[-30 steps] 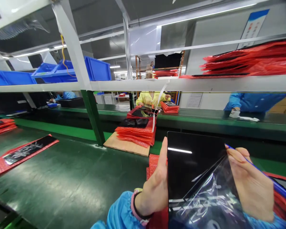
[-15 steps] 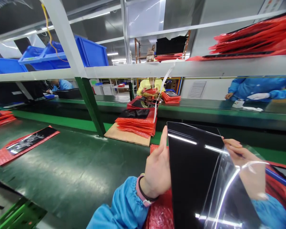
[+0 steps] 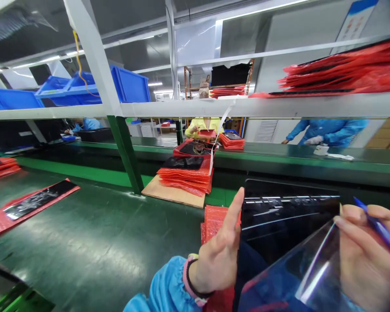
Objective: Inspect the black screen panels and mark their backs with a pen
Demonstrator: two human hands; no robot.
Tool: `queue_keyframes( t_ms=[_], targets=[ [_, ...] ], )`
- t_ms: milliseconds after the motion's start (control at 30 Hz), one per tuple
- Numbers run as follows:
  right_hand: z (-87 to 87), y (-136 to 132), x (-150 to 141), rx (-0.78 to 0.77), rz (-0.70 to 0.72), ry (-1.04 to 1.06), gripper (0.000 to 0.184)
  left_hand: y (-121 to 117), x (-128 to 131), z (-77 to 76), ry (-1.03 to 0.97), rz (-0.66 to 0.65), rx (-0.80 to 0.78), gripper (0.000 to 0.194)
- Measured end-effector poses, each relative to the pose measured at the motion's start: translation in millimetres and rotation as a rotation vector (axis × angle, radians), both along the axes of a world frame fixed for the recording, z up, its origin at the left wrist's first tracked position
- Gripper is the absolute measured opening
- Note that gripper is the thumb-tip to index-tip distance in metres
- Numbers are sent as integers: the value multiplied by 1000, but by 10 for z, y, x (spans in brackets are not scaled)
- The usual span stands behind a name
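Panel (image 3: 289,216) upright above bench (image 3: 97,242), left hand (image 3: 219,255) gripping its left edge, right hand (image 3: 367,247) pinching clear film (image 3: 295,277) at its right edge and holding blue pen (image 3: 380,229).

Green table (image 3: 100,242) with red packets (image 3: 185,178)

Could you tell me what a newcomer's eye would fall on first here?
Probably the glossy black panel at lower right, its left edge against the left hand, with clear film and a blue pen in the right hand. Then perhaps the red packets piled on the shelf, upper right, and blue bins, upper left.
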State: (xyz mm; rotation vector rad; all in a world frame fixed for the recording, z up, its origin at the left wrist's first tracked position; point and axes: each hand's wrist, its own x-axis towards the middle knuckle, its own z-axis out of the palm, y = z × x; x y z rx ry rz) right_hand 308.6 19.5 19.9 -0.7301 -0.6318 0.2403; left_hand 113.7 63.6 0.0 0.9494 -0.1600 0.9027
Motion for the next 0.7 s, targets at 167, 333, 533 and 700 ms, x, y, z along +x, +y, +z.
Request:
queue_keyframes(
  t_ms=[167,333,533,700],
  targets=[
    [0,-46,-20,86,-83,-124,41,-48,-14,-37,26,-109,96,96],
    [121,-111,-190,62,-81,-264,46,-59,-66,-7,181,-63,257,119],
    [37,-43,-83,-54,-38,-196,35,-61,7,27,240,159,-92,89],
    [-661,134,590,-344,-5,-211,25,97,-55,-97,401,388,-308,76]
  ],
)
